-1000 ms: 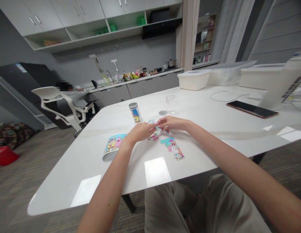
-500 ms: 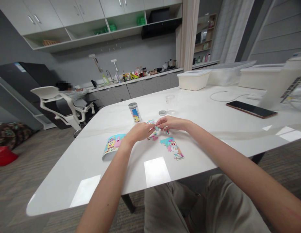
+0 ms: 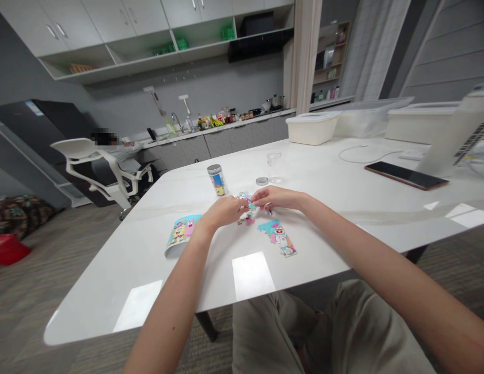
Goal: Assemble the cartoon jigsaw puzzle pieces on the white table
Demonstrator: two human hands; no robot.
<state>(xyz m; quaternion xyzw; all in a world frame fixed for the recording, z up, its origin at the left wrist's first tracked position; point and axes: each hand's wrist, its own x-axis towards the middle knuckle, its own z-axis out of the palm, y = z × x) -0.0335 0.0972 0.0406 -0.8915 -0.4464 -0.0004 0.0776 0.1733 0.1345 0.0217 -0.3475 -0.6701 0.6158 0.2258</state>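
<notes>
Loose jigsaw pieces [image 3: 248,220] lie in a small colourful pile at the middle of the white table. My left hand [image 3: 226,212] hangs over the pile's left side, its bent fingers a little apart and nothing visible in them. At the pile's right side my right hand [image 3: 276,197] is closed at the fingertips on a small jigsaw piece, mostly covered by the fingers. Nearer to me lies a joined section of puzzle [image 3: 279,237], blue at the top with cartoon figures. To the left, a curled picture sheet [image 3: 183,231] shows a yellow and a pink cartoon figure.
A printed can [image 3: 217,181] stands behind the pile. Beside it are a round metal lid [image 3: 261,181] and a clear jar [image 3: 273,165]. A phone [image 3: 405,175], a white cable and plastic bins [image 3: 312,130] occupy the right side. A person sits beyond the white chair [image 3: 97,166].
My left fingers have drawn back slightly from my right fingertips and spread a little. My right hand stays almost in place. The joined puzzle section has not moved.
</notes>
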